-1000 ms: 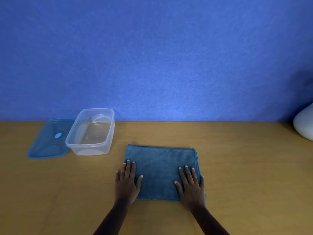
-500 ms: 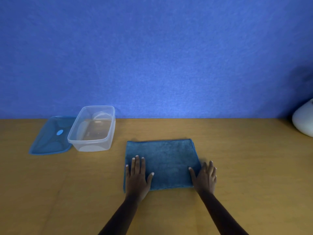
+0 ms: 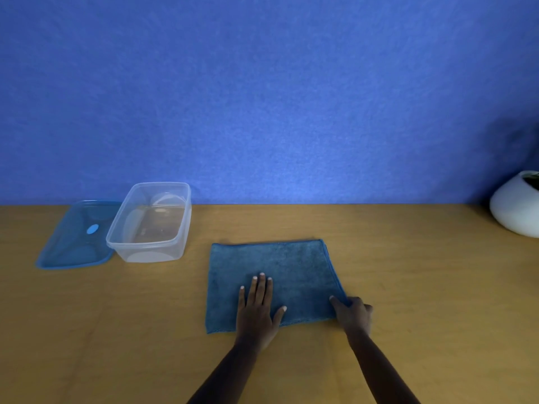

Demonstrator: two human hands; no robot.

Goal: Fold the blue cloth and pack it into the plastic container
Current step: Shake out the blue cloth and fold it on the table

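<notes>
The blue cloth (image 3: 280,272) lies folded in a flat rectangle on the wooden table, in front of me. My left hand (image 3: 258,309) rests flat on its near middle, fingers spread, pressing it down. My right hand (image 3: 354,314) pinches the cloth's near right corner, thumb on top and fingers curled at the edge. The clear plastic container (image 3: 151,223) stands empty and uncovered at the back left, apart from the cloth.
The container's blue lid (image 3: 75,237) lies flat to the left of the container, partly behind it. A white round pot (image 3: 516,208) stands at the far right edge. A blue wall rises behind the wooden table (image 3: 423,287).
My left hand slid right onto the cloth's near middle. My right hand moved off the cloth's top to its near right corner and closed on it.
</notes>
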